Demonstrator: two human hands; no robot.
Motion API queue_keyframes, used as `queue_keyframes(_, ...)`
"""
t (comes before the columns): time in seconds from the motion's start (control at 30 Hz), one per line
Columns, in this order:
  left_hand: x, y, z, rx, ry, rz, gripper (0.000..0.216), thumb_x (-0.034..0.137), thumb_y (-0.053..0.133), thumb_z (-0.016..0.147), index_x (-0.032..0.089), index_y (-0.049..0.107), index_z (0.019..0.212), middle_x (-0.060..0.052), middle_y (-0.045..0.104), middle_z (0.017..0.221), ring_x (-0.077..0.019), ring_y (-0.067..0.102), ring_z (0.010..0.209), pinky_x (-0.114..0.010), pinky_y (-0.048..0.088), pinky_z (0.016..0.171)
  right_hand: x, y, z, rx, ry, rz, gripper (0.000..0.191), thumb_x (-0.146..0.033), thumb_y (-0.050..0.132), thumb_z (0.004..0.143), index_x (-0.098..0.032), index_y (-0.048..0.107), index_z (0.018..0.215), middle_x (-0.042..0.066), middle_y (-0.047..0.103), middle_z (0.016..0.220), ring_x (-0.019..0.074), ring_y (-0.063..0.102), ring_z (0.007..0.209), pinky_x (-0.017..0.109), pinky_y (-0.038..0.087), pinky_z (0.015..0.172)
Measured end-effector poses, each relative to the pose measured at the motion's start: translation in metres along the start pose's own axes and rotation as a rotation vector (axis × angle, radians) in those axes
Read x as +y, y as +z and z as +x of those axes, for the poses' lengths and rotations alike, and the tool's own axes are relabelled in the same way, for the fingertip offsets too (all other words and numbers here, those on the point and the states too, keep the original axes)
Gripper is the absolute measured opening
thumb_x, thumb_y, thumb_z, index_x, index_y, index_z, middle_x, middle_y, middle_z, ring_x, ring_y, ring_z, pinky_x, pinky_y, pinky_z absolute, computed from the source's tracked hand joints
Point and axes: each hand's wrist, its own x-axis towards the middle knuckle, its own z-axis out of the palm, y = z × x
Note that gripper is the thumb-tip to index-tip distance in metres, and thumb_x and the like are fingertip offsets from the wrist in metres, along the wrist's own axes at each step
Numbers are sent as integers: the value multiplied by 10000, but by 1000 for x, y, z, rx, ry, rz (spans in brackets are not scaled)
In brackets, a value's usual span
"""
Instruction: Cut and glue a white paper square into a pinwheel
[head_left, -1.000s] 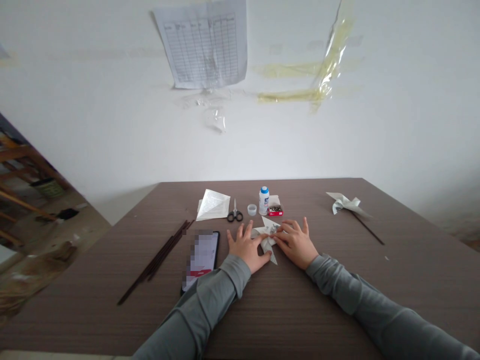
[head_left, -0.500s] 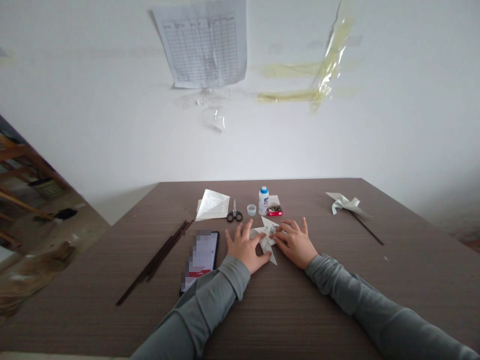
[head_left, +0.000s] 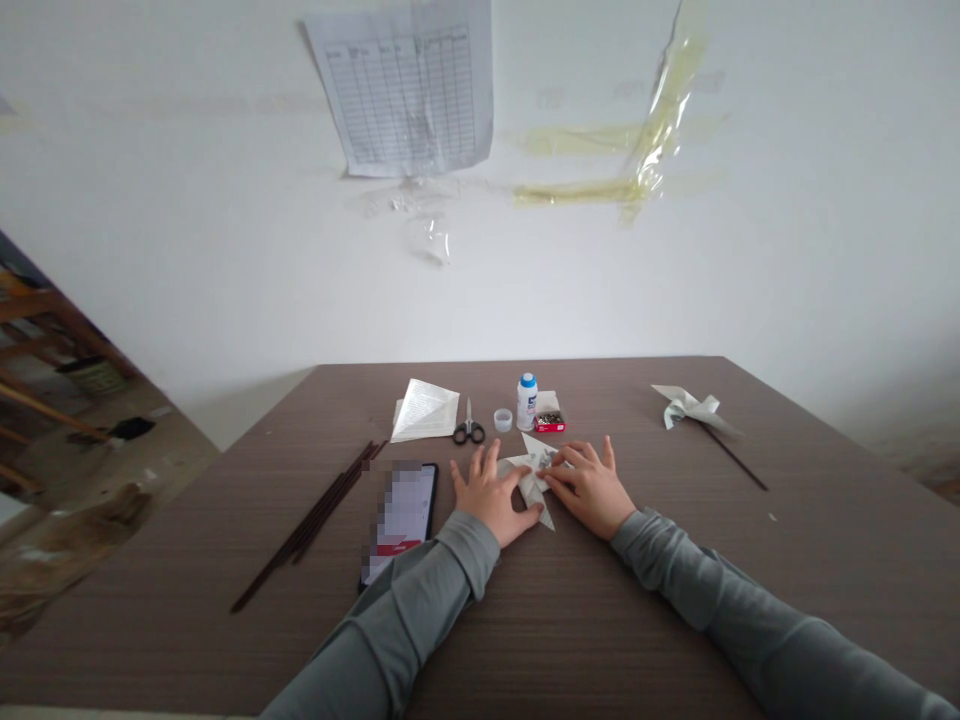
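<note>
A folded paper pinwheel [head_left: 537,494] with pointed blades lies flat on the table between my hands. My left hand [head_left: 487,496] rests on its left side, fingers spread, with a fingertip pressing near the centre. From the right, my right hand [head_left: 592,488] has its fingertips gathered at the pinwheel's middle, closed on the paper there; whatever else may be under them is hidden. Just beyond stand a white glue bottle [head_left: 527,405] with a blue cap and a small red box [head_left: 551,421] of metal pins. A small clear cup [head_left: 502,420] sits left of the bottle.
Black-handled scissors [head_left: 469,430] lie beside a stack of printed paper [head_left: 427,410]. Several dark sticks [head_left: 315,515] and a phone [head_left: 401,515] are on the left. Another pinwheel on a stick [head_left: 694,410] lies at the right. The wall [head_left: 480,310] rises behind the table.
Very little differs: the fingertips of my right hand have shifted slightly at the pinwheel's centre. My left hand stays in place.
</note>
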Motion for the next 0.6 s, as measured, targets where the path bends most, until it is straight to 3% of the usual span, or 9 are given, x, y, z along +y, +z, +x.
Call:
queue_keyframes(0.17, 2, -1, -1, 16, 6, -5, 698, 387, 1059, 1009, 374, 899, 1688, -165, 480, 2121, -569, 440, 1945, -973, 307, 1550, -3, 0, 2, -19, 13, 2, 342, -341, 732, 1250, -459, 1053, 1263, 86, 968, 1336, 439, 789, 1519, 1013, 306, 1513)
queue_keyframes(0.4, 6, -2, -4, 8, 36, 11, 521, 362, 1006, 1063, 406, 973, 1581, -105, 514, 2113, -585, 466, 1930, -968, 303, 1560, -1, 3, 3, -9, 18, -16, 343, -308, 739, 1251, -450, 1049, 1284, 86, 969, 1339, 442, 799, 1526, 1015, 331, 1504)
queue_keyframes(0.6, 6, -4, -2, -52, 18, 34, 564, 416, 972, 1106, 434, 933, 1668, -107, 462, 2141, -572, 440, 1954, -969, 300, 1559, 6, 11, 2, 20, 16, 33, 334, -265, 769, 1219, -442, 1049, 1261, 79, 988, 1316, 464, 826, 1504, 1048, 300, 1492)
